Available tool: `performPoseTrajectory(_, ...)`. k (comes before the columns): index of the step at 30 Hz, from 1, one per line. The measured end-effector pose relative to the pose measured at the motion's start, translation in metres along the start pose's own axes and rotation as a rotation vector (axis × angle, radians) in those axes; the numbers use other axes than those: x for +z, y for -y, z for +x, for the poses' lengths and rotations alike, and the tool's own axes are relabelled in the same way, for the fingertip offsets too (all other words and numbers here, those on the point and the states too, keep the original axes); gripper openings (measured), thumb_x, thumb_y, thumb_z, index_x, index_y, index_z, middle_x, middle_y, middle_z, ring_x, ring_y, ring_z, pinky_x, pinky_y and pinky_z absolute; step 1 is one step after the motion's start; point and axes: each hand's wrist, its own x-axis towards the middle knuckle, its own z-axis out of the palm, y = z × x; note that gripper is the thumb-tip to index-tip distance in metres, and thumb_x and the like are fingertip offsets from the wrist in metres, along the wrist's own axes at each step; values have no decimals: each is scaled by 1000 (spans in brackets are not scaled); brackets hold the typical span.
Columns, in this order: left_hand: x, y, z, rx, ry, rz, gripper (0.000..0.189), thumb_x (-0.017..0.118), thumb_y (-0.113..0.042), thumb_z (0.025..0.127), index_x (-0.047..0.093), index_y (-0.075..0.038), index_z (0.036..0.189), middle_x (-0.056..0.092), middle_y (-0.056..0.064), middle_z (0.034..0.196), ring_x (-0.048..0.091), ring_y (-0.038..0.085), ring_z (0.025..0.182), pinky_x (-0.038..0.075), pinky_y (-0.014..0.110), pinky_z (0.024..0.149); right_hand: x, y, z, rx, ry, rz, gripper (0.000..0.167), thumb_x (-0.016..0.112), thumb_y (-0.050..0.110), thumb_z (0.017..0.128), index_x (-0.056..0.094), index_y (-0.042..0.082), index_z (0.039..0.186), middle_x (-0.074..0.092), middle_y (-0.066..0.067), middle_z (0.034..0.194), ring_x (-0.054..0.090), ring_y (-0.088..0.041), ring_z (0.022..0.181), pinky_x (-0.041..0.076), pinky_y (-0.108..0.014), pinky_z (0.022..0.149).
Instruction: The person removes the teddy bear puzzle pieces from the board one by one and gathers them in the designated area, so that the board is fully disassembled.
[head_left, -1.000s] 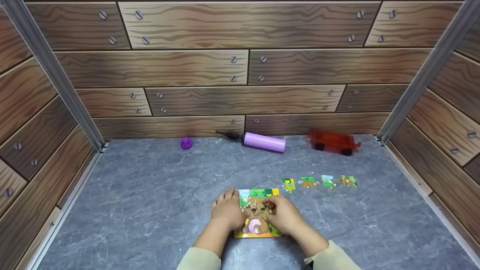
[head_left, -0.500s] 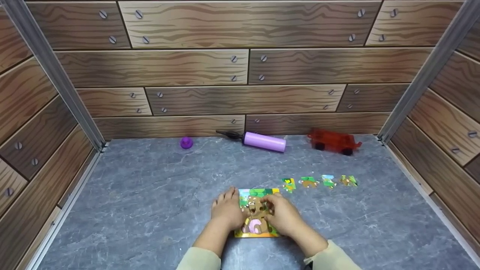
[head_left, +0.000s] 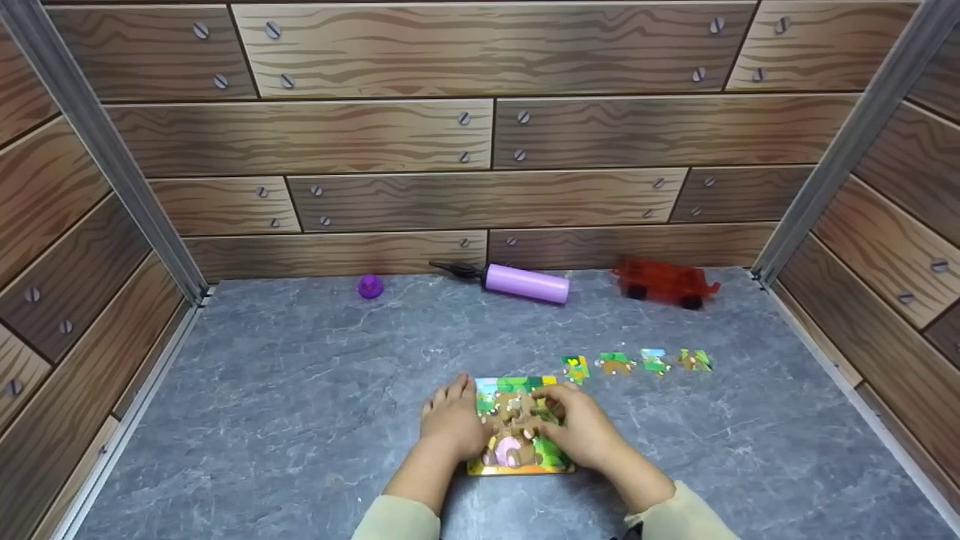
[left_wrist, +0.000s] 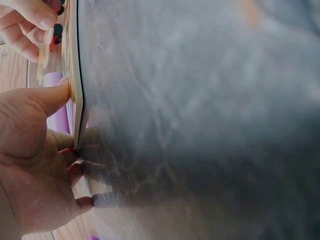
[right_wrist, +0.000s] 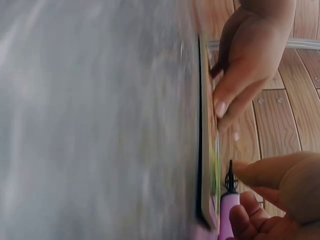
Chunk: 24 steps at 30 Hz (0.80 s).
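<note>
While four loose pieces (head_left: pixel 616 364) lie beyond the puzzle board (head_left: pixel 521 471), fitting looks unfinished; over it, the right hand (head_left: pixel 589 431) pinches another piece (left_wrist: pixel 45 57), and the left hand (head_left: pixel 452 426), fingers straight, lays its thumb on its left edge.

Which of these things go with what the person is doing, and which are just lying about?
Seem part of it:
puzzle board, touched by the left hand
piece pinched by the right hand
four loose pieces

Apparently just lying about:
purple knob
lilac cylinder
red toy wagon
</note>
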Motion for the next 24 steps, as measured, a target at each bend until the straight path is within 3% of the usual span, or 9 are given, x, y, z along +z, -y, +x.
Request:
performPoseTrajectory(6, 0, 1, 0, 4, -3, -2, 81, 75, -39, 97, 43, 1, 159, 38, 18, 167, 32, 43, 152, 25, 61, 124, -14, -7, -2, 60, -11, 24, 39, 81, -5, 86, 73, 4, 123, 60, -5, 100, 58, -21, 89, 53, -37, 78)
performPoseTrajectory(24, 1, 2, 0, 6, 2, -13, 82, 75, -39, 97, 42, 1, 160, 36, 18, 168, 32, 44, 152, 25, 62, 124, -45, -29, -12, 117, -61, 43, 41, 79, -7, 87, 72, 2, 127, 64, -7, 102, 60, -19, 88, 54, -39, 79)
